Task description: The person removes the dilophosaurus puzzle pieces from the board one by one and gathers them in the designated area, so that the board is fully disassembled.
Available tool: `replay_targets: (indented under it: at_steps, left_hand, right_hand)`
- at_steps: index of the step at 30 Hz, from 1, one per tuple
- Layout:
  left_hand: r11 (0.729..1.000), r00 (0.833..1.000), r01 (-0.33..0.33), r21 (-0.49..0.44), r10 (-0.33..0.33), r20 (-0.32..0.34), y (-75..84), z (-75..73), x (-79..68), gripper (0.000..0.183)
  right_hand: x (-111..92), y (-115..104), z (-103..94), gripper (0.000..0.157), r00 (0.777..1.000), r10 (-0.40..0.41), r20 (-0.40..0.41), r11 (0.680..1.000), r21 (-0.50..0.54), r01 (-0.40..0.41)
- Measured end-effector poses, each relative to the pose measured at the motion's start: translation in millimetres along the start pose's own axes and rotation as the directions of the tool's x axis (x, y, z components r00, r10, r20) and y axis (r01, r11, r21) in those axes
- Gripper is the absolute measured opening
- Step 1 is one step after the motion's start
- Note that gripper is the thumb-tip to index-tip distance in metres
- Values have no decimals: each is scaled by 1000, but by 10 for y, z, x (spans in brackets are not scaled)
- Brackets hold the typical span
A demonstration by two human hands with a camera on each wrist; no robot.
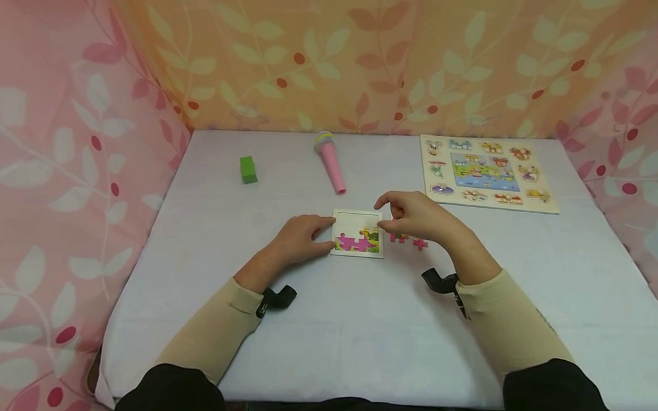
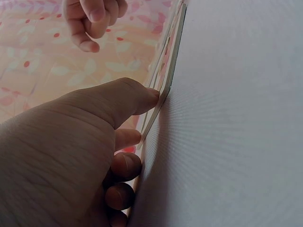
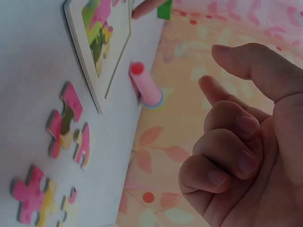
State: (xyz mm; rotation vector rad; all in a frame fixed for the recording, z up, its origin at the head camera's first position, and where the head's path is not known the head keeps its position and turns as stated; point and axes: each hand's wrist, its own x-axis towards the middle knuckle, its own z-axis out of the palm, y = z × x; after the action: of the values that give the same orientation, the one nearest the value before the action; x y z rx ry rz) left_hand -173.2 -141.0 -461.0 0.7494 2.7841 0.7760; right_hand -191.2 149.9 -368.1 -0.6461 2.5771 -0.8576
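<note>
A small white-framed jigsaw tray point(image 1: 353, 222) lies before me, with joined pink, green and yellow pieces point(image 1: 356, 243) along its bottom and lower right. My left hand point(image 1: 300, 238) touches the tray's left edge with forefinger and thumb spread apart; its other fingers curl loosely below, as the left wrist view shows. Over the tray's right side hovers my right hand point(image 1: 418, 217), thumb and forefinger apart with nothing between them, the other fingers curled in. Loose pink jigsaw pieces point(image 3: 33, 194) lie beside the tray, partly hidden under the right hand in the head view.
Behind the tray lies a pink toy microphone point(image 1: 332, 163), and a green block point(image 1: 248, 169) sits to its left. A large wooden picture puzzle board point(image 1: 493, 200) fills the back right of the white-covered table point(image 1: 356, 331). Floral cloth point(image 1: 292, 61) hangs around three sides.
</note>
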Motion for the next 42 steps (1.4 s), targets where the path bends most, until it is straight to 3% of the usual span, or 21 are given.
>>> replay_targets:
  at_steps: [9,15,24,32,42]
  left_hand:
    - [1000,1000,-1,1,1,-2,-16,6,6,60]
    - [1000,1000,-1,-1,1,0,-4,-5,-3,61]
    - [1000,1000,-22,19,22,-9,-6,-7,6,60]
    - [1000,1000,-17,12,17,-4,-18,2,3,60]
    - [1000,1000,1,8,-1,4,6,-17,-8,60]
  right_hand:
    - [152,61,207,41,994,41,98,999,3,-42]
    - [232,136,314,40,990,64,123,998,-35,-60]
    - [235,170,345,31,982,154,106,987,-71,-147]
    - [265,197,376,24,984,148,97,988,-61,-142]
    - [258,235,402,36,986,153,73,987,-65,-148]
